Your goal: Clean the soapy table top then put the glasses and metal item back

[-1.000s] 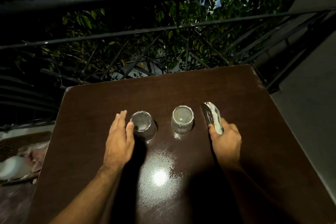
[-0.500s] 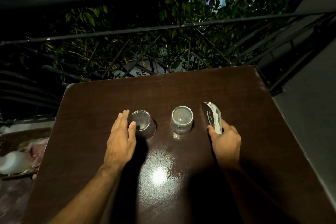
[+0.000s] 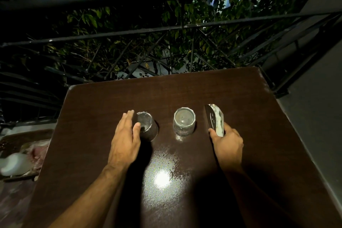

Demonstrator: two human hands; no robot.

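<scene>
Dark brown laminate table top (image 3: 103,113) carries two upturned clear glasses (image 3: 184,123), probably draining. Left hand (image 3: 126,140) cups the left glass (image 3: 147,126). Right hand (image 3: 226,144) grasps the round shiny metal item (image 3: 214,119) on edge, steadying it.
</scene>
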